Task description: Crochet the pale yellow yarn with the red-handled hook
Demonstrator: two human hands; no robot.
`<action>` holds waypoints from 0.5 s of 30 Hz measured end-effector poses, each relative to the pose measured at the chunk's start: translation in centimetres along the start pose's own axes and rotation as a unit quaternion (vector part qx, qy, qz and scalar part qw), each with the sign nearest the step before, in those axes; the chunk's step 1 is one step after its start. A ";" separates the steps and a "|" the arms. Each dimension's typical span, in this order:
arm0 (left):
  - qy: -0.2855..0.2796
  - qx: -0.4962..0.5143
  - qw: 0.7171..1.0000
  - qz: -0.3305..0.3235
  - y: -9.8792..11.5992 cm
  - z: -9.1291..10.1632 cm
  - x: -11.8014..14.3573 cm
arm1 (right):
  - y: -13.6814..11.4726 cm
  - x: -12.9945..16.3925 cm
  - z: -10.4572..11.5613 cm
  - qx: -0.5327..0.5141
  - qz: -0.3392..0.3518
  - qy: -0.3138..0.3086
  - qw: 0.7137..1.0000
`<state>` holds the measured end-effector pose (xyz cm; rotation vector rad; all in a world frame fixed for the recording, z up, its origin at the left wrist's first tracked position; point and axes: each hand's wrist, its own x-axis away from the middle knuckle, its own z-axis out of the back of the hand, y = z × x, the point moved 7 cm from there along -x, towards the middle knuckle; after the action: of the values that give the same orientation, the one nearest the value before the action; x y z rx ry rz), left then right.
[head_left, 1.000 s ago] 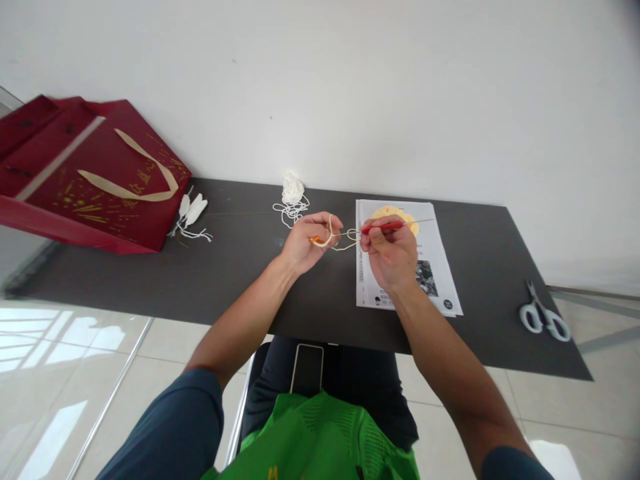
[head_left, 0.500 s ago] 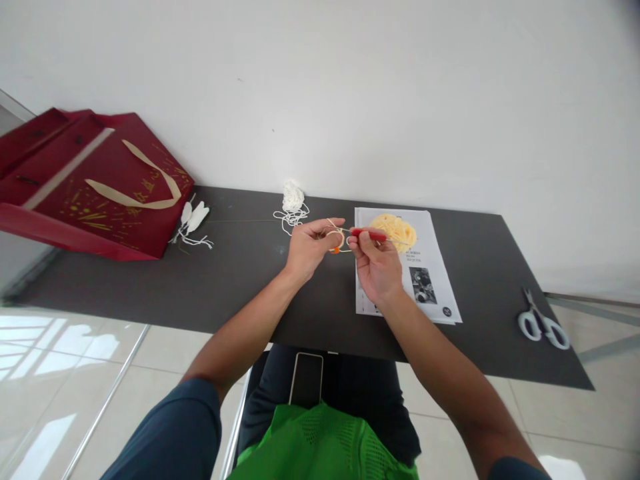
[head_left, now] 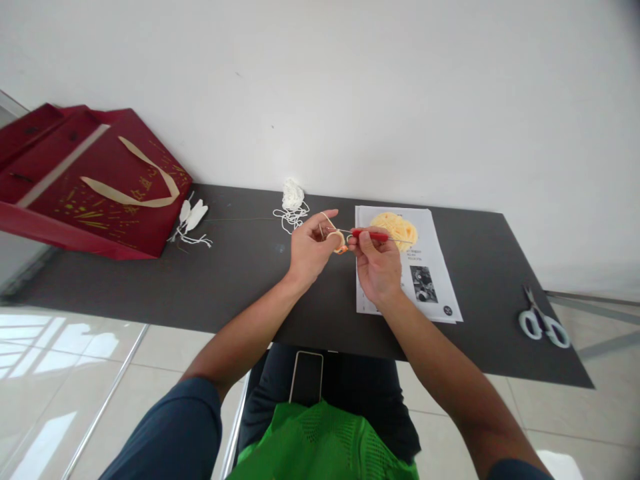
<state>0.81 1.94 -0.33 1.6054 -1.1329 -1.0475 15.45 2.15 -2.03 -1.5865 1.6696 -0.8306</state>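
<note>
Pinching a red crochet hook (head_left: 370, 235), the right hand (head_left: 377, 267) meets the left hand (head_left: 310, 250), which grips cream yarn (head_left: 336, 235).

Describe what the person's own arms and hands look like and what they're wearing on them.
Both forearms are bare down to the left hand and right hand: no gloves, and no rings, watch or bracelet that the head view shows. Short dark blue sleeves cover the upper arms, worn under a bright green mesh vest.
</note>
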 end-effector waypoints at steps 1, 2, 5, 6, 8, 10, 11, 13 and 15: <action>0.002 -0.002 1.000 -0.003 0.1 0.0 0.0 | -0.2 0.0 0.0 0.002 0.009 -0.003 1.000; 0.002 -0.004 1.000 -0.004 0.1 0.0 0.0 | -0.5 0.0 0.0 0.006 0.019 -0.006 1.000; 0.008 -0.009 1.000 -0.004 0.2 0.1 0.0 | -1.4 0.1 0.0 0.027 0.056 -0.010 0.998; 0.010 -0.011 1.000 -0.004 0.3 0.1 0.0 | -1.7 0.1 0.1 0.036 0.069 -0.010 0.997; 0.011 -0.013 1.000 -0.006 0.3 0.1 0.0 | -2.2 0.1 0.2 0.050 0.093 -0.009 0.994; 0.012 -0.011 1.000 -0.008 0.3 0.1 0.0 | -2.5 0.1 0.3 0.058 0.110 -0.010 0.992; 0.012 -0.008 1.000 -0.009 0.3 0.2 0.0 | -2.5 0.1 0.4 0.060 0.117 -0.013 0.991; 0.012 -0.003 1.000 -0.012 0.3 0.2 0.0 | -2.6 0.2 0.4 0.060 0.127 -0.018 0.990; 0.011 -0.002 1.000 -0.014 0.3 0.2 0.0 | -2.6 0.2 0.5 0.063 0.134 -0.020 0.989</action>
<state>0.60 1.82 -0.06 1.6310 -1.0955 -1.0463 17.29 1.81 -0.20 -1.2525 1.7189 -0.7445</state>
